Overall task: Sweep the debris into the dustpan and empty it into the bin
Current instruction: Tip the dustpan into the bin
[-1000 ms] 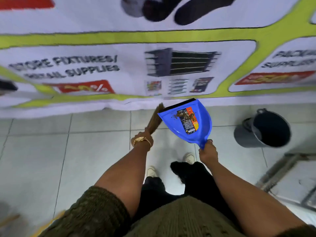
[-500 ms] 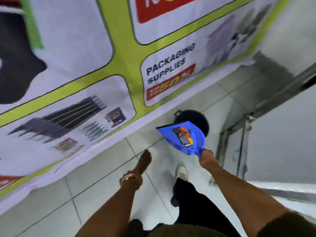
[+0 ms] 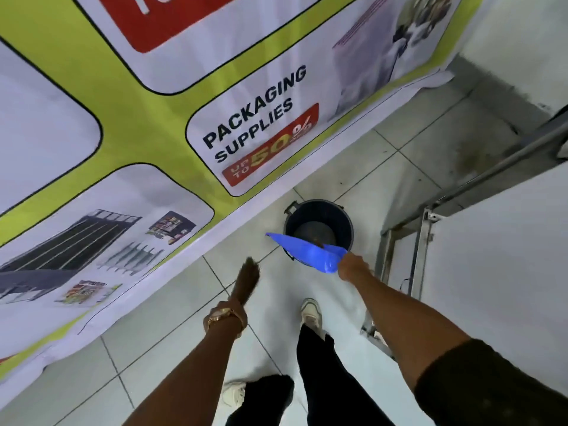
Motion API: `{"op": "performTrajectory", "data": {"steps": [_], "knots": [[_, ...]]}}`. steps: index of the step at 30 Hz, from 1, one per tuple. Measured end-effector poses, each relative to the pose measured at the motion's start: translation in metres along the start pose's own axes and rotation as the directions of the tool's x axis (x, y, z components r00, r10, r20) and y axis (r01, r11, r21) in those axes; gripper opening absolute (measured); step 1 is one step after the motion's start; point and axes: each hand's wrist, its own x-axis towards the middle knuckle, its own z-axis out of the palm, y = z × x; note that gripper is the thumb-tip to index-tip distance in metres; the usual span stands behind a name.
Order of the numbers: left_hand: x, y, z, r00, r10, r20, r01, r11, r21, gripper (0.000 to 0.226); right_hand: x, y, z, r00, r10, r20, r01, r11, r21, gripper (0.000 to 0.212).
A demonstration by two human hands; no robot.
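Observation:
My right hand [image 3: 353,266] grips the handle of the blue dustpan [image 3: 307,251]. The pan is tipped over the near rim of the dark round bin [image 3: 347,222], its mouth pointing into the bin. A bit of brown debris shows at the pan's edge inside the bin. My left hand [image 3: 229,315], with a gold watch on the wrist, holds a short brown hand broom [image 3: 247,279] that points forward above the floor, left of the bin.
A large printed banner [image 3: 153,133] hangs down to the tiled floor [image 3: 353,167] on the left and ahead. A metal frame and a white panel [image 3: 491,272] stand close on the right. My feet are below the bin.
I have come closer to the bin. The dustpan went from flat and face up to tipped over the bin's rim. The broom stayed low in my left hand.

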Motion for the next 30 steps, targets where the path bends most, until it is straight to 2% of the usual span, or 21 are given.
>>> {"op": "performTrajectory", "data": {"steps": [4, 8, 11, 14, 19, 24, 30], "knots": [[0.019, -0.003, 0.007, 1.0, -0.002, -0.024, 0.001, 0.999, -0.038, 0.04, 0.01, -0.008, -0.008, 1.0, 0.025, -0.013, -0.025, 1.0, 0.011, 0.048], [0.021, 0.0, 0.009, 0.999, 0.026, -0.022, -0.026, 1.0, 0.015, 0.044, 0.022, -0.01, 0.001, 0.998, 0.012, -0.058, -0.01, 0.999, 0.031, 0.046], [0.012, 0.003, 0.014, 0.994, 0.112, -0.005, -0.111, 0.988, 0.103, 0.052, 0.029, -0.007, 0.016, 0.995, -0.017, -0.102, 0.019, 1.0, 0.017, 0.047], [0.013, 0.004, 0.029, 0.989, 0.145, 0.021, -0.147, 0.97, 0.194, 0.059, 0.034, -0.005, 0.031, 0.997, 0.029, -0.076, -0.024, 0.998, 0.061, 0.046], [0.03, 0.002, 0.061, 0.991, 0.136, -0.021, -0.13, 0.977, 0.171, 0.063, 0.045, -0.005, 0.057, 0.996, 0.088, 0.008, -0.088, 0.982, 0.166, 0.046], [0.051, -0.009, 0.091, 0.991, 0.126, -0.041, -0.121, 0.986, 0.117, 0.056, 0.056, -0.003, 0.087, 0.989, 0.151, -0.007, -0.145, 0.961, 0.235, 0.042], [0.071, -0.036, 0.12, 0.994, 0.104, -0.03, -0.102, 0.992, 0.072, 0.06, 0.053, -0.007, 0.116, 0.982, 0.164, -0.09, -0.133, 0.949, 0.285, 0.04]]}}
